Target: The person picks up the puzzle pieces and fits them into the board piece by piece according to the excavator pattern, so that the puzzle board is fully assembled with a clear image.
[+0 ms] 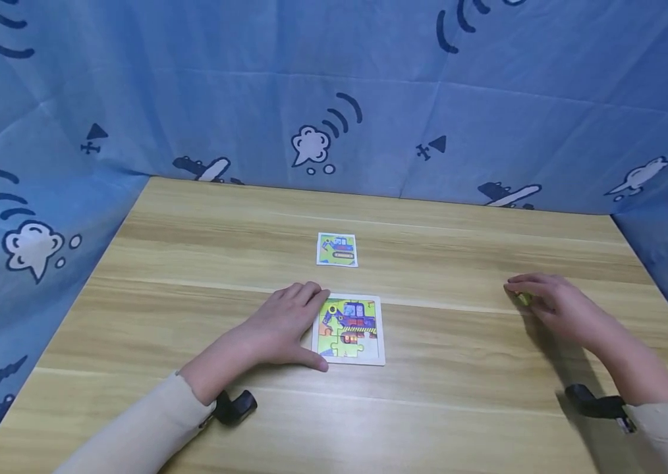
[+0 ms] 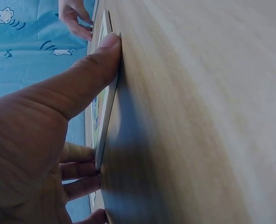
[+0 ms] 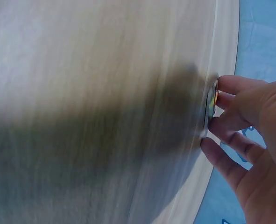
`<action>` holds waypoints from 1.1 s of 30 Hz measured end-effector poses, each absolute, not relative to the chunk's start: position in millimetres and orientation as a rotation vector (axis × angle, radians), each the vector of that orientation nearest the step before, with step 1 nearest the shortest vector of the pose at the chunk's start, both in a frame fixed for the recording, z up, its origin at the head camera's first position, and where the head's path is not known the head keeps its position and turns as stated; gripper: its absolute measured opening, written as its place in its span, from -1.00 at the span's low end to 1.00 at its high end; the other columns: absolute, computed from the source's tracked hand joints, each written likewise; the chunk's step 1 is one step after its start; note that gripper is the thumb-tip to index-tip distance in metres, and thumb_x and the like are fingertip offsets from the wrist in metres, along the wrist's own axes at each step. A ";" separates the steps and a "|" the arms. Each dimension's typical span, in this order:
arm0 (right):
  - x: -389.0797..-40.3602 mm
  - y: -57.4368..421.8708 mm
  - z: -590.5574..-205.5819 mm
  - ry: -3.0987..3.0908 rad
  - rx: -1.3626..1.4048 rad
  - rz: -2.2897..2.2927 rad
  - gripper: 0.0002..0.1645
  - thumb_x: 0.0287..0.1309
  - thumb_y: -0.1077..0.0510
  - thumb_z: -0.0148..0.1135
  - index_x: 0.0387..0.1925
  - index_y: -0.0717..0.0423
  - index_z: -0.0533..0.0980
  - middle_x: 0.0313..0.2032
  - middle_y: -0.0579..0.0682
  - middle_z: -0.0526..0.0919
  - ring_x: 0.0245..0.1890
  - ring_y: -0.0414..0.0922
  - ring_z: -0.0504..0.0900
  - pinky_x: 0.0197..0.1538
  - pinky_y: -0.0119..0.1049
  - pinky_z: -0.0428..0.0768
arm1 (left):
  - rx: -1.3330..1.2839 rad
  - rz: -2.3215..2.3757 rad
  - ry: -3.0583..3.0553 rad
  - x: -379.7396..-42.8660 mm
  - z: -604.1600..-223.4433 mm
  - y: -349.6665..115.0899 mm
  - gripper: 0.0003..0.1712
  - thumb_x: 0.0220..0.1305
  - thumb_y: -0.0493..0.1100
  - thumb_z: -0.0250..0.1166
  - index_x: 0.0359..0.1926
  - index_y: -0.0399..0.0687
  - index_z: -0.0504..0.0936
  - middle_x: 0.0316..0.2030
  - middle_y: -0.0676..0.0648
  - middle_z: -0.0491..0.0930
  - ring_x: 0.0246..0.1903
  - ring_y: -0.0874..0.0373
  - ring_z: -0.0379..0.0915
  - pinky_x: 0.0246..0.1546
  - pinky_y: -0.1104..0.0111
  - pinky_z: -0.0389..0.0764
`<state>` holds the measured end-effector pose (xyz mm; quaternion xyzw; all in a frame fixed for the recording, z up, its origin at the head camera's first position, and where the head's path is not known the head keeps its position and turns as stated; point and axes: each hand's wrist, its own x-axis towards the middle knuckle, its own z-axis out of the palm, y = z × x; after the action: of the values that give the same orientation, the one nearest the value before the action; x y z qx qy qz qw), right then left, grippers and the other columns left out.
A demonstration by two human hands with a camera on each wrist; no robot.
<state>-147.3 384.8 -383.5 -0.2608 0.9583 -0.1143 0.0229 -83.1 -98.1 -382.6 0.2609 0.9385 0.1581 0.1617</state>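
Note:
A white-framed jigsaw puzzle [image 1: 353, 329] with a digger picture lies on the table, its lower right part showing bare white backing. My left hand [image 1: 277, 329] holds the frame at its left side, thumb at the near edge and fingers at the far corner. In the left wrist view, the thumb [image 2: 93, 70] presses against the frame's edge. Far to the right, my right hand [image 1: 562, 309] pinches a small yellow-green puzzle piece [image 1: 524, 298] low over the table. The right wrist view shows this piece [image 3: 212, 100] between the fingertips; its printed face is mostly hidden.
Behind the puzzle lies a small picture card [image 1: 336, 249] with a similar digger. The wooden table [image 1: 441, 408] has a blue patterned curtain [image 1: 369, 99] along its back and sides. Black wrist devices [image 1: 236, 407] sit at both cuffs.

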 end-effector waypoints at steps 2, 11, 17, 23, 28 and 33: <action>-148.0 385.7 -383.5 2.945 -0.800 -0.363 -0.43 0.04 0.63 0.22 0.14 0.37 0.63 0.14 0.42 0.63 0.15 0.44 0.56 0.08 0.38 0.54 | 0.737 0.456 2.677 -82.6 -382.6 -98.3 0.38 -0.03 0.47 0.56 0.62 -0.14 0.18 0.51 -0.17 0.27 0.49 -0.09 0.21 0.60 -0.06 0.22; -144.9 391.9 -385.2 2.965 -0.779 -0.364 -0.42 0.02 0.49 0.47 0.15 0.28 0.65 0.05 0.31 0.65 0.02 0.26 0.62 -0.06 0.02 0.67 | 0.770 0.491 2.680 -82.6 -383.7 -99.7 0.38 -0.02 0.45 0.56 0.61 -0.18 0.17 0.50 -0.16 0.28 0.47 -0.09 0.21 0.59 -0.06 0.22; -142.3 391.3 -386.4 3.003 -0.702 -0.373 -0.49 0.09 0.42 0.48 0.12 0.25 0.67 -0.03 0.22 0.69 -0.10 0.10 0.67 -0.16 -0.16 0.71 | 0.758 0.504 2.676 -82.2 -384.2 -100.2 0.38 -0.02 0.45 0.56 0.62 -0.18 0.17 0.51 -0.17 0.27 0.48 -0.09 0.20 0.60 -0.07 0.21; -141.3 388.2 -387.6 3.046 -0.715 -0.363 -0.53 0.05 0.43 0.49 0.06 0.29 0.68 -0.12 0.18 0.70 -0.21 0.01 0.67 -0.25 -0.29 0.69 | 0.755 0.504 2.676 -82.2 -384.0 -100.4 0.38 -0.01 0.45 0.56 0.62 -0.17 0.17 0.51 -0.17 0.27 0.48 -0.10 0.20 0.60 -0.07 0.21; -140.9 384.7 -388.7 3.060 -0.743 -0.352 -0.57 0.03 0.46 0.48 0.01 0.37 0.68 -0.16 0.24 0.71 -0.23 0.11 0.71 -0.26 -0.05 0.73 | 0.751 0.498 2.673 -82.2 -384.2 -100.9 0.38 -0.01 0.45 0.55 0.62 -0.16 0.16 0.51 -0.17 0.26 0.50 -0.10 0.19 0.61 -0.07 0.19; -139.6 383.7 -389.6 3.111 -0.791 -0.338 -0.64 0.02 0.43 0.51 -0.07 0.34 0.71 -0.21 0.18 0.73 -0.28 0.09 0.70 -0.31 -0.16 0.72 | 0.756 0.496 2.675 -82.3 -384.6 -101.0 0.38 -0.01 0.46 0.55 0.62 -0.16 0.16 0.51 -0.17 0.27 0.49 -0.10 0.19 0.60 -0.07 0.20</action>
<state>-139.6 383.7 -389.6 -0.2450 0.9629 -0.1045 -0.0429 -82.3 -101.0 -384.6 0.2644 0.9354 0.1733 0.1582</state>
